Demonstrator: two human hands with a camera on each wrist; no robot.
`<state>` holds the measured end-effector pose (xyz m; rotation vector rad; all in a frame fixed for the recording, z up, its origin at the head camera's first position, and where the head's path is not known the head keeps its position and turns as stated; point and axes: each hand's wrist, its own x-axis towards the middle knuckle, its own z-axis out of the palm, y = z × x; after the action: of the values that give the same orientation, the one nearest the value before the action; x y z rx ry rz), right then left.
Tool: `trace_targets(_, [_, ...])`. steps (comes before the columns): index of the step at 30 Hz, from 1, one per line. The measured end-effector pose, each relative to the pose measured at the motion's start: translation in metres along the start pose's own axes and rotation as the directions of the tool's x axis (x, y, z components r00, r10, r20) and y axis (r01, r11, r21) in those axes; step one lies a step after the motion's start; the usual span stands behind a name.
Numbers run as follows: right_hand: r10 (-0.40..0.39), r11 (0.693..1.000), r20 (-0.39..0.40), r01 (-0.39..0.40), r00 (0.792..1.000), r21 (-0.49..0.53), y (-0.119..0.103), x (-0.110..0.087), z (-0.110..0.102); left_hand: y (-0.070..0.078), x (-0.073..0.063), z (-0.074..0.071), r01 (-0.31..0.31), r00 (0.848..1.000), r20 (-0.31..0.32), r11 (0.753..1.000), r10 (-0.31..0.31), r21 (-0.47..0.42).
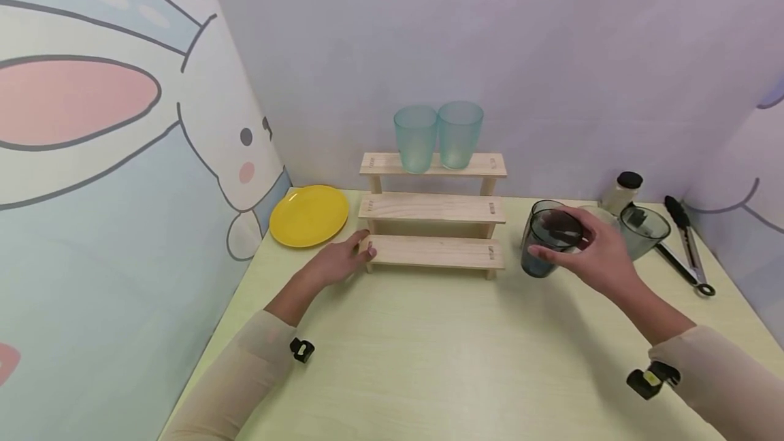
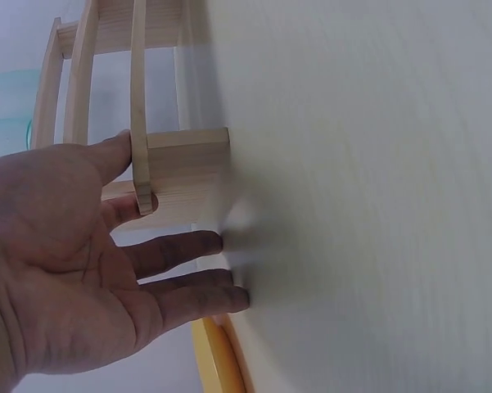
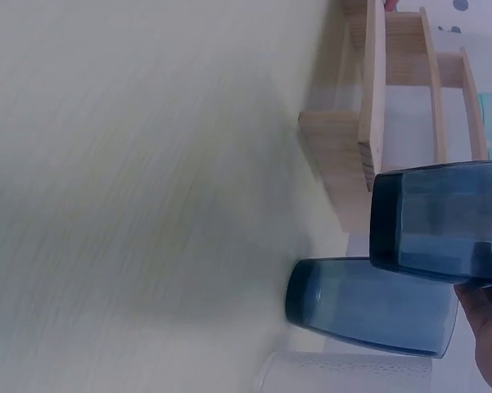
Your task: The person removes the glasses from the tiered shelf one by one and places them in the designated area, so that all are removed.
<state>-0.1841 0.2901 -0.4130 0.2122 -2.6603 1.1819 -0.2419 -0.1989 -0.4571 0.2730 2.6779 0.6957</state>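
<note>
Clearly, right of the head frame's centre, the right hand [image 1: 603,257] grips a dark glass [image 3: 442,221] above the table [image 1: 429,359], beside a second glass [image 3: 368,303]; left of centre, the left hand [image 1: 339,260], otherwise spread, pinches the lowest board [image 1: 435,252] of a wooden rack [image 1: 429,208]

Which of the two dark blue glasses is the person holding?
The raised glass, gripped by the right hand: its base is off the table, while the other dark glass stands on it.

Head view from above facing forward and down, sideways wrist close-ups, wooden rack [image 1: 431,208] in all
</note>
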Motion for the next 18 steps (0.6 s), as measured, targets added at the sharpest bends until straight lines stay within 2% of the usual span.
trace_targets(10, [-0.020,1.000,-0.044,0.020,0.999,0.002,0.011,-0.014,0.000,0.005,-0.003,0.006,-0.007,0.998,-0.064,0.999,0.009,0.037])
trace_targets(18, [0.025,0.999,-0.049,-0.027,0.998,-0.047,0.022,-0.024,0.002,0.005,-0.003,0.008,-0.010,0.997,-0.077,0.999,0.014,0.054])
